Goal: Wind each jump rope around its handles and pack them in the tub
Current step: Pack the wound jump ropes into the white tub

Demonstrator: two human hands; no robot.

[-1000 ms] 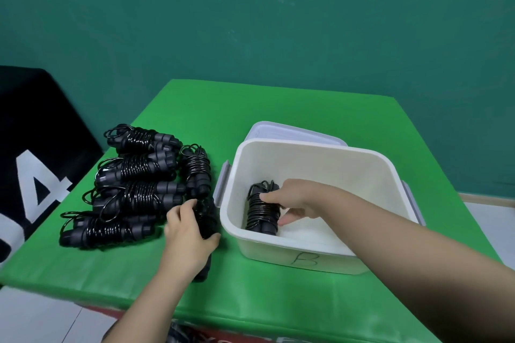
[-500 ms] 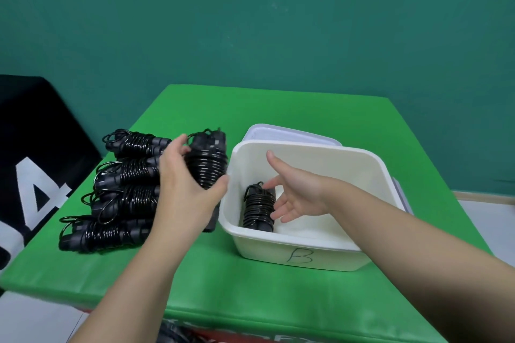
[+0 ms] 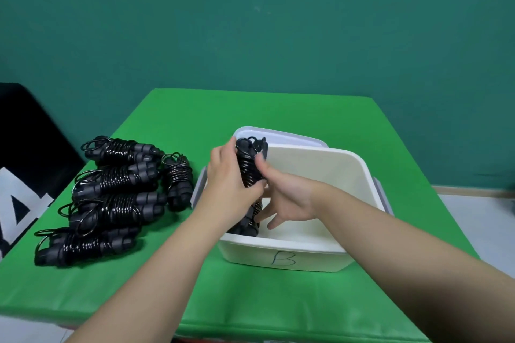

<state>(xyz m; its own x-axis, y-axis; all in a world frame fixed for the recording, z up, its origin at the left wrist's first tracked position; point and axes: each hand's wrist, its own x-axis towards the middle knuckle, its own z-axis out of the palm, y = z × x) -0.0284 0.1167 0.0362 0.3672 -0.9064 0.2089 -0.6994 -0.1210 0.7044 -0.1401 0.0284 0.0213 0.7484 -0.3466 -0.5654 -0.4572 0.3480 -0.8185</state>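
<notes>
- The step in hand was packing, not winding: the left hand (image 3: 227,175) carried one wound jump rope (image 3: 249,164) over the left part of the white tub (image 3: 362,175).
- The fingers of the left hand were curled around the bundle; they gripped it near the middle, and the bundle stood nearly upright above the rim.
- The right hand (image 3: 284,192) reached in from the right side. Its thumb pressed on the coils of the held bundle, and its other fingers were spread and pointed down into the tub.
- Under the hands, another wound rope in the tub (image 3: 248,227) lay against the left wall; the hands covered most of it.
- On the green table (image 3: 278,301), left of the tub, five more wound ropes (image 3: 117,198) waited in a pile, so I judged that the packing was only at its beginning.
- The lid (image 3: 278,133) lay under the far side of the tub, partly hidden. A letter "B" was written on the near wall.
- The next move probably called for lowering the bundle beside the one inside and releasing it so that the coils would not come loose, and then the left hand could go to the pile.
</notes>
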